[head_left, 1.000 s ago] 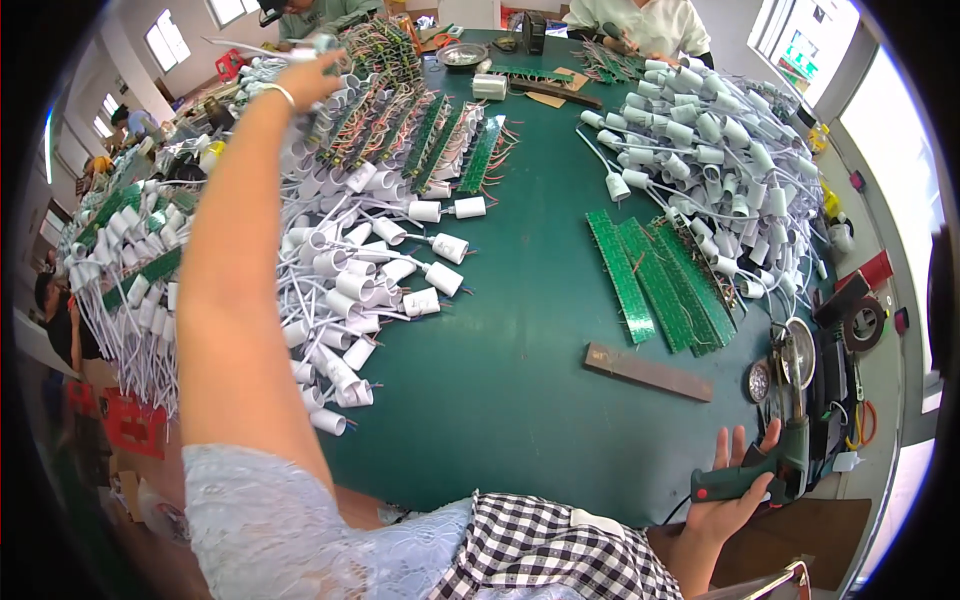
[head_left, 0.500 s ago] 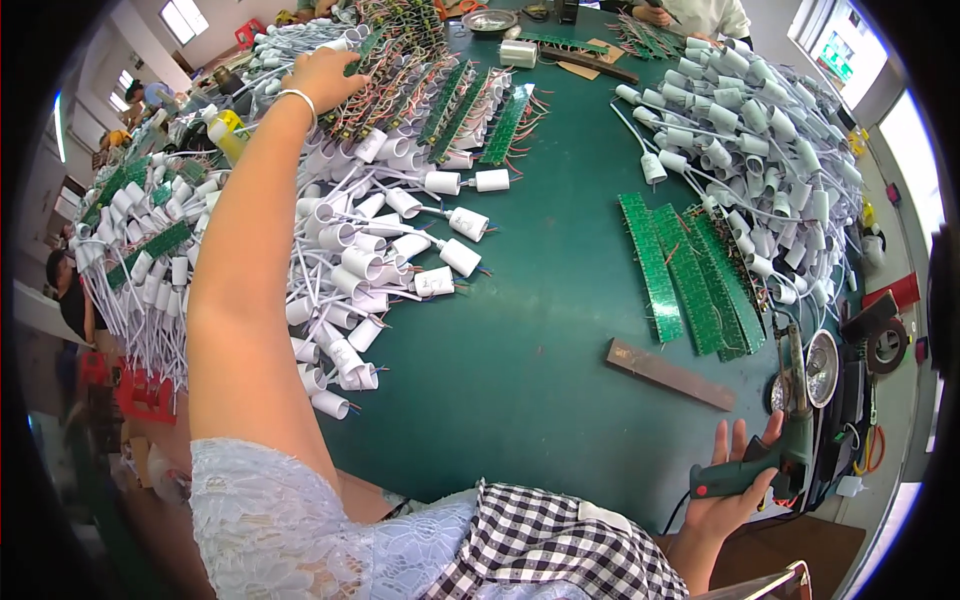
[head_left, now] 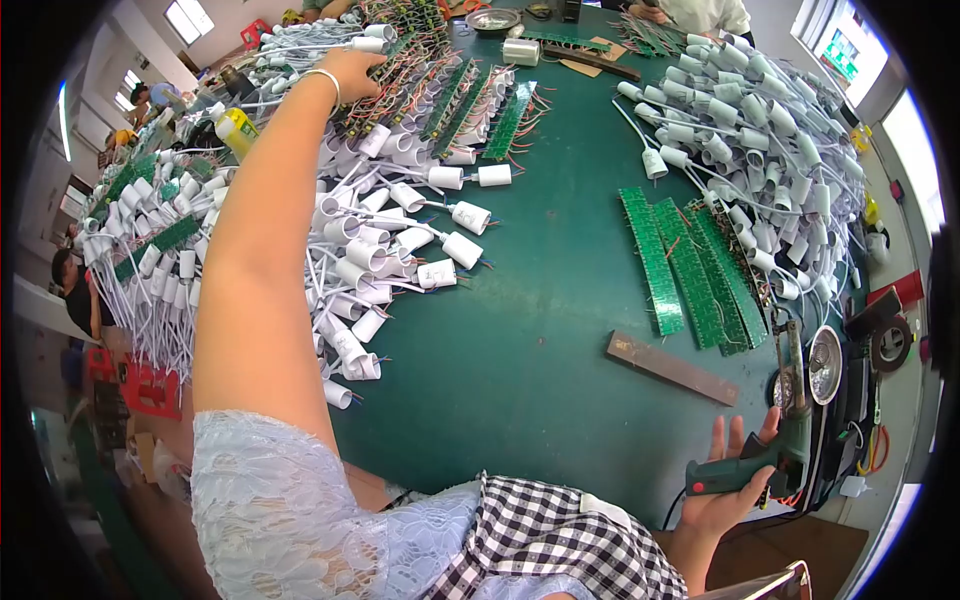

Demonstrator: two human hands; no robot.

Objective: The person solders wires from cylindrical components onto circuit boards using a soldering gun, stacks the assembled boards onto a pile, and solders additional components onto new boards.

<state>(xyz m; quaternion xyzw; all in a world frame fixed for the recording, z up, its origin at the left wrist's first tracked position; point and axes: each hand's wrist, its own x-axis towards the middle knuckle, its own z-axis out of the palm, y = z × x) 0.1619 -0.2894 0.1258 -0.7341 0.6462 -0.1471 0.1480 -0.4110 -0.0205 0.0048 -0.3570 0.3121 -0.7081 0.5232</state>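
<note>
In the head view, a left hand (head_left: 352, 75) bends its fingers over wired boards (head_left: 405, 92) at the upper left of the frame, though whether it grips one cannot be told, while a right hand (head_left: 712, 512) at the lower right holds a green soldering gun (head_left: 794, 440), thumb over its handle and other fingers extended. White sockets (head_left: 365, 258) lie heaped at the left of the green counter (head_left: 500, 400), with more sockets (head_left: 755, 135) piled at upper right, above green boards (head_left: 682, 275) and a dark bar (head_left: 672, 368) lying slantwise below them.
</note>
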